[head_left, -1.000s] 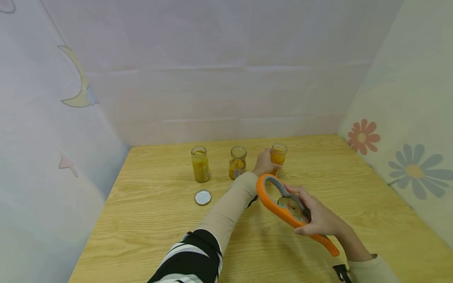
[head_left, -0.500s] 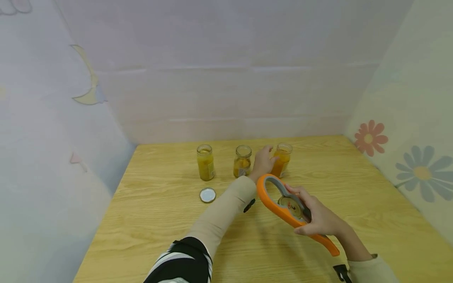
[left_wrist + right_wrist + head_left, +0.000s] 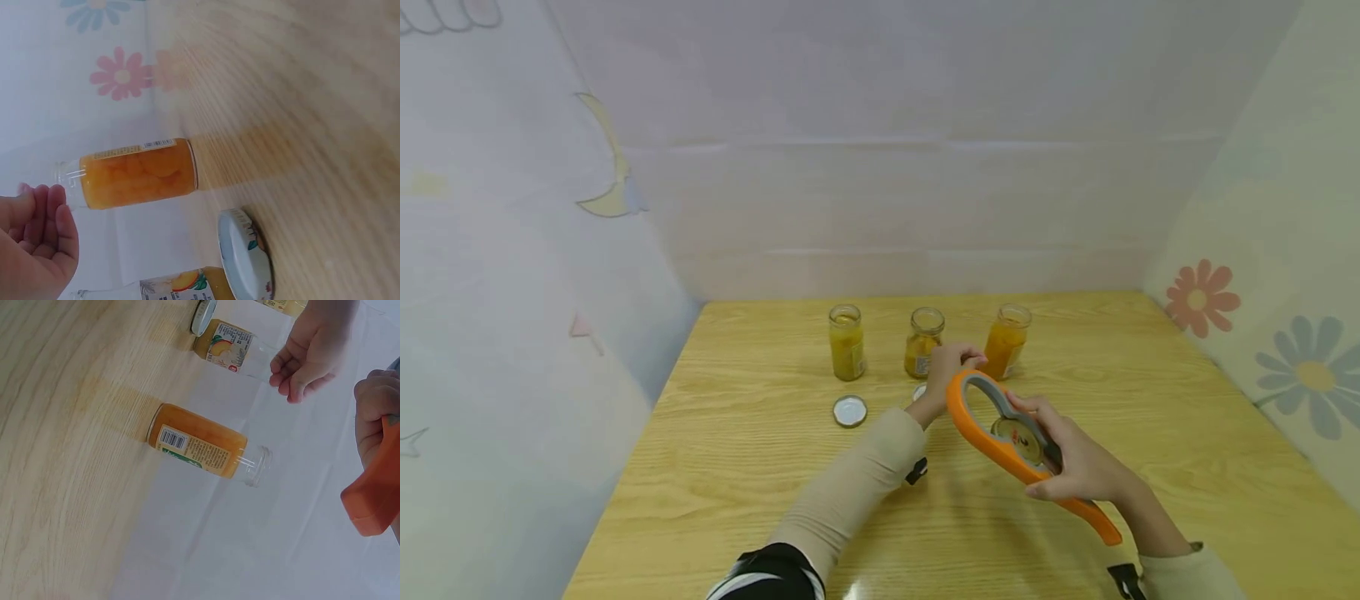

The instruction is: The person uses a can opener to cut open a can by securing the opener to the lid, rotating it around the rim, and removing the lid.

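My right hand [image 3: 1078, 458] grips an orange-and-grey jar opener [image 3: 988, 444] above the table, its orange handle [image 3: 375, 490] low in the right wrist view. A gold lid [image 3: 1018, 439] sits within the opener's loop. My left hand [image 3: 947, 371], fingers loosely bent and holding nothing, is between the middle jar [image 3: 921, 348] and the right jar [image 3: 1006, 343]. In the left wrist view it is close to the mouth of the right jar [image 3: 140, 175]; contact cannot be told. Both jars stand upright, lidless, with orange or yellow fruit inside.
Another lidless jar [image 3: 847, 350] of yellow fruit stands to the left. A lid [image 3: 850, 411] lies white side up in front of it. A second lid [image 3: 919, 392], partly hidden by the left hand, lies before the middle jar. Behind the wooden table [image 3: 737, 467] rises a pale wall covering [image 3: 887, 200].
My left hand has let go of the right jar and drawn back toward me and left. The right hand still holds the opener in place. The head view has shifted slightly left.
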### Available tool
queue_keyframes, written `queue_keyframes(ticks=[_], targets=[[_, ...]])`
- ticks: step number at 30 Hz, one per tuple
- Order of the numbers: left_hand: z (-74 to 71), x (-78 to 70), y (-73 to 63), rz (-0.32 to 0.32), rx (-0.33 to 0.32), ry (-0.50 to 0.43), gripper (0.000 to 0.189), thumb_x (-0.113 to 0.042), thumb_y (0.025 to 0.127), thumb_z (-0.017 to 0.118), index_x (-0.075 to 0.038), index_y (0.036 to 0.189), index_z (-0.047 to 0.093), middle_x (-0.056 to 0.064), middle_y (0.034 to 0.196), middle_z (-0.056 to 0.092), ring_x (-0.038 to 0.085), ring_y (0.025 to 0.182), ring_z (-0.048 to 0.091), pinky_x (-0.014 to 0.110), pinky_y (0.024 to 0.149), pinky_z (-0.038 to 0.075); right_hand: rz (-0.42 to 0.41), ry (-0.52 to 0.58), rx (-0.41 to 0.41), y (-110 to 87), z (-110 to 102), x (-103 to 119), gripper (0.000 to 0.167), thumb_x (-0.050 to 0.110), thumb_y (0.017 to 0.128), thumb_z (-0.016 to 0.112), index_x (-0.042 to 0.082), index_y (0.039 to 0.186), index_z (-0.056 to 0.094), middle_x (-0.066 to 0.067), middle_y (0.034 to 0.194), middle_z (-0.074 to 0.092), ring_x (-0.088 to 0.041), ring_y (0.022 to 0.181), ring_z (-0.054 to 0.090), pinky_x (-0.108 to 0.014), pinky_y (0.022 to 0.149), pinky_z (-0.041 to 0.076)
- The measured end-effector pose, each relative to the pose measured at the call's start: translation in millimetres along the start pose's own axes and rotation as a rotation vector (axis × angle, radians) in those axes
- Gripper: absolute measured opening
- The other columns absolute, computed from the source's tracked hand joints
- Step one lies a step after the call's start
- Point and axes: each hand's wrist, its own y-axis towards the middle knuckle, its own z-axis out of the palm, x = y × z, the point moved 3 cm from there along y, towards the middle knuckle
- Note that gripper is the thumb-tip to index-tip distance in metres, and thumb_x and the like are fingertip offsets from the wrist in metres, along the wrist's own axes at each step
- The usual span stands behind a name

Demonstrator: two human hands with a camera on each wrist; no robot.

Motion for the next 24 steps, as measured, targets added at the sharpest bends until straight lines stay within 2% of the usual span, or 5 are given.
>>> queue_keyframes(ticks=[5,12,16,20,24], targets=[[-6.5,0.0,-16.2,-0.04,0.031,-0.02,0.009,-0.003,0.082,0.062,0.001,0.086,0.069,0.007,0.078,0.067,0.007,0.061,0.057,0.013,0.058,0.044,0.015,0.015,0.006,2.6,2,-2,0.085,0.003,0.062,0.07,0.005,0.135,0.026,-0.011,0.114,0.05,-0.015,0.087,0.053,-0.027,0.069,0.046],[-20.5,-3.3,-34.9,-0.05,0.036,-0.015,0.015,0.003,0.074,0.062,0.003,0.059,0.059,0.01,0.052,0.055,0.007,0.042,0.041,0.013,0.044,0.036,0.011,0.022,0.012,8.5,4,-1,0.086,0.003,0.062,0.069,0.003,0.135,0.024,-0.013,0.115,0.049,-0.015,0.084,0.052,-0.027,0.065,0.046],[-27.9,-2.6,-42.4,-0.003,0.024,-0.008,0.022,-0.01,0.075,0.071,0.003,0.061,0.062,0.009,0.053,0.057,0.002,0.042,0.041,0.012,0.042,0.036,0.023,0.03,0.018,11.0,6,-2,0.084,0.003,0.063,0.07,0.004,0.135,0.025,-0.015,0.117,0.048,-0.015,0.084,0.051,-0.026,0.064,0.046],[-34.3,-3.3,-47.9,0.066,0.022,0.046,0.018,-0.013,0.072,0.073,0.002,0.067,0.066,0.009,0.061,0.063,0.008,0.048,0.054,0.011,0.047,0.04,0.016,0.023,0.018,12.9,7,-2,0.085,0.003,0.063,0.07,0.004,0.135,0.025,-0.017,0.118,0.047,-0.014,0.082,0.05,-0.024,0.06,0.044],[-38.0,-4.9,-52.8,0.06,0.047,0.084,0.017,-0.016,0.072,0.072,0.0,0.07,0.068,0.007,0.066,0.066,0.011,0.054,0.059,0.011,0.048,0.04,0.001,0.016,0.013,15.6,8,-1,0.086,0.002,0.062,0.07,0.004,0.136,0.025,-0.019,0.117,0.047,-0.014,0.084,0.05,-0.025,0.06,0.045]])
